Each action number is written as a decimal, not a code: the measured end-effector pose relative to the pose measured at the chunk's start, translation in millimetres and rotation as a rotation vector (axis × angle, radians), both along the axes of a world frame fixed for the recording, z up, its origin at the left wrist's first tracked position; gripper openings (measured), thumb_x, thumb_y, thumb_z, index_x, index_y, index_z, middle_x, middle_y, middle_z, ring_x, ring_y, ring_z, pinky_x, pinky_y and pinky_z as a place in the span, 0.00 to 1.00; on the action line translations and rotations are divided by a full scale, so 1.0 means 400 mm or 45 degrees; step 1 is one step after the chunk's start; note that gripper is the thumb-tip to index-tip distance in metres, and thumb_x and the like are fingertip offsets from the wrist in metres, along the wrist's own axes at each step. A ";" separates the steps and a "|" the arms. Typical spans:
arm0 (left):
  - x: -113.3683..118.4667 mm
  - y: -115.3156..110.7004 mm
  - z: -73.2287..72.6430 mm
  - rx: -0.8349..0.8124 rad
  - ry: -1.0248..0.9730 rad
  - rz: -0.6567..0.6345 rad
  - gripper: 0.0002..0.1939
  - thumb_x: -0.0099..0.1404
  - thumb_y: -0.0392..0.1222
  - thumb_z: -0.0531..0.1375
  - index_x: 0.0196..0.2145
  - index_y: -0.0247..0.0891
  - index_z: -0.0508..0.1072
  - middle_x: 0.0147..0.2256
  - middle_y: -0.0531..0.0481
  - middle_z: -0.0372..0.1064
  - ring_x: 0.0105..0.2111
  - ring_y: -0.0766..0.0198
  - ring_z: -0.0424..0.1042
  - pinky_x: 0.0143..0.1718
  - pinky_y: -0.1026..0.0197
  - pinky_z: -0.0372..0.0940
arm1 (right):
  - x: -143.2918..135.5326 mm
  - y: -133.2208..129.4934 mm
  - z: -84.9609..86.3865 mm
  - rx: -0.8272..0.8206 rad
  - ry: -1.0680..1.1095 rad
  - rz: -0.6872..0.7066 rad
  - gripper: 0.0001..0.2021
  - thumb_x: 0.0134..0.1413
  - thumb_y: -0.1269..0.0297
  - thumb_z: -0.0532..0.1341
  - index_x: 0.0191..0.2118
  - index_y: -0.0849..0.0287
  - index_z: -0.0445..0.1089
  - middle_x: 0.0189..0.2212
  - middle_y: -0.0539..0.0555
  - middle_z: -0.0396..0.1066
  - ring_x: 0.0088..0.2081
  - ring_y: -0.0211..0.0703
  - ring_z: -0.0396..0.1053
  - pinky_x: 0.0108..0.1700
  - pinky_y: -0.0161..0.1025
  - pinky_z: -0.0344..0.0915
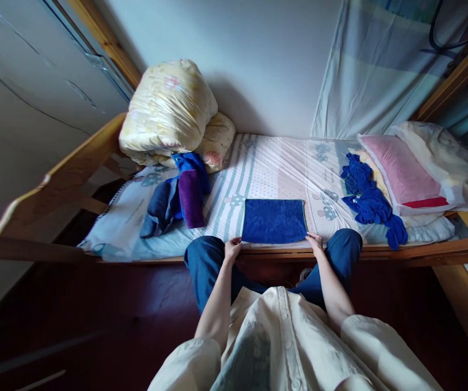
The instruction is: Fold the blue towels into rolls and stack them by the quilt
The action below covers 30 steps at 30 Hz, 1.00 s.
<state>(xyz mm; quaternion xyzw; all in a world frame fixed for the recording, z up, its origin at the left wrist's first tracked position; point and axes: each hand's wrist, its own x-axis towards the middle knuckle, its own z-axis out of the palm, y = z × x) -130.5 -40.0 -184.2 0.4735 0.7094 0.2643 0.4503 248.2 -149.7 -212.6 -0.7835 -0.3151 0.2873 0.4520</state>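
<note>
A blue towel (274,220) lies flat as a rectangle on the bed sheet, at the bed's near edge. My left hand (233,248) pinches its near left corner. Its near right corner is between the fingers of my right hand (314,242). Left of it on the bed rest a rolled purple cloth (191,199), a dark blue-grey cloth (158,209) and more bright blue cloth (191,161). To the right, crumpled blue cloths (366,190) lie in a heap.
A cream quilt (169,108) is bundled at the bed's left end against the wall. A pink pillow (400,171) in a clear cover sits at the right. A wooden rail (449,247) borders the near edge. A pale curtain (352,81) hangs behind.
</note>
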 end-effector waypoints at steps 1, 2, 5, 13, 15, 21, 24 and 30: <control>-0.005 0.005 -0.001 0.024 0.032 -0.040 0.16 0.48 0.35 0.62 0.37 0.33 0.81 0.25 0.51 0.72 0.29 0.60 0.74 0.34 0.61 0.69 | -0.001 0.003 0.000 -0.005 0.005 0.021 0.16 0.41 0.65 0.64 0.38 0.61 0.82 0.29 0.55 0.81 0.32 0.49 0.78 0.37 0.42 0.75; -0.008 0.009 -0.003 0.048 0.063 -0.082 0.14 0.48 0.36 0.63 0.34 0.34 0.81 0.25 0.50 0.73 0.30 0.58 0.75 0.36 0.60 0.70 | -0.002 0.006 0.000 -0.018 0.010 0.038 0.18 0.40 0.67 0.64 0.40 0.61 0.82 0.28 0.54 0.81 0.31 0.48 0.77 0.36 0.42 0.75; -0.011 0.017 -0.011 0.120 0.136 -0.220 0.09 0.49 0.38 0.64 0.30 0.36 0.81 0.28 0.48 0.75 0.35 0.55 0.76 0.43 0.57 0.71 | -0.004 0.011 0.002 -0.041 -0.005 0.070 0.18 0.36 0.70 0.64 0.38 0.62 0.82 0.26 0.53 0.80 0.30 0.47 0.77 0.39 0.42 0.75; -0.010 0.006 -0.045 0.292 0.199 -0.543 0.19 0.45 0.29 0.57 0.32 0.39 0.83 0.45 0.44 0.75 0.48 0.53 0.74 0.59 0.51 0.68 | -0.011 0.010 0.009 -0.019 -0.065 0.102 0.13 0.37 0.73 0.62 0.32 0.60 0.81 0.31 0.57 0.82 0.34 0.51 0.80 0.43 0.44 0.77; -0.013 0.006 -0.051 0.378 0.219 -0.657 0.21 0.46 0.29 0.57 0.35 0.40 0.84 0.48 0.43 0.74 0.51 0.51 0.73 0.61 0.48 0.66 | -0.013 0.011 0.008 -0.011 -0.077 0.106 0.12 0.37 0.73 0.62 0.31 0.59 0.81 0.31 0.57 0.82 0.34 0.51 0.80 0.42 0.44 0.77; -0.011 0.018 -0.055 0.452 0.182 -0.672 0.10 0.52 0.32 0.59 0.28 0.41 0.80 0.47 0.43 0.77 0.54 0.50 0.72 0.61 0.47 0.66 | -0.010 0.008 0.002 0.022 -0.122 0.112 0.10 0.37 0.71 0.62 0.29 0.58 0.80 0.28 0.56 0.81 0.31 0.50 0.79 0.40 0.44 0.76; -0.009 0.029 -0.049 0.430 0.172 -0.563 0.09 0.57 0.36 0.59 0.31 0.40 0.80 0.42 0.44 0.80 0.51 0.51 0.75 0.59 0.49 0.68 | -0.003 0.007 0.003 0.061 -0.163 0.098 0.08 0.39 0.69 0.63 0.28 0.56 0.80 0.30 0.56 0.81 0.35 0.52 0.79 0.44 0.46 0.76; -0.005 0.036 -0.035 0.402 0.141 -0.403 0.11 0.61 0.45 0.59 0.36 0.40 0.79 0.38 0.46 0.81 0.46 0.51 0.78 0.52 0.53 0.70 | -0.009 0.018 0.008 0.182 -0.152 0.125 0.07 0.44 0.65 0.64 0.31 0.57 0.78 0.46 0.60 0.81 0.49 0.54 0.78 0.53 0.48 0.73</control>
